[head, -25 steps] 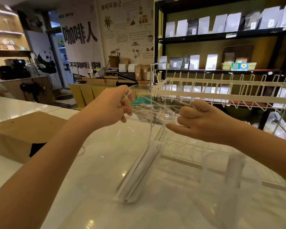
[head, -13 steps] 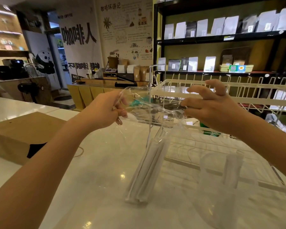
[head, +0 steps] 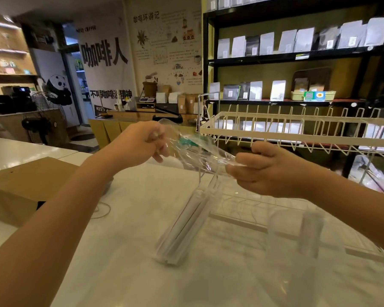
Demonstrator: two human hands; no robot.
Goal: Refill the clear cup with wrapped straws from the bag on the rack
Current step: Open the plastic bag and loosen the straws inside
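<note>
A clear plastic bag [head: 197, 151] hangs above the white counter, stretched between both hands. My left hand [head: 140, 144] pinches its top left edge and my right hand [head: 262, 169] grips its top right edge. Inside the bag a bundle of white wrapped straws [head: 182, 229] leans down to the lower left, its bottom end close to the counter. The clear cup [head: 297, 244] stands on the counter at the lower right, below my right forearm, with a wrapped straw or two upright in it.
A white wire rack [head: 297, 134] stands behind and to the right of the bag, its lower tier [head: 242, 220] reaching under my right arm. A brown cardboard box [head: 20, 191] lies on the counter at the left. Shelves of pouches fill the back wall.
My right hand dropped from the rack's upper rail and closed on the bag's right edge. The bag's mouth is pulled wider and the straw bundle hangs slightly steeper.
</note>
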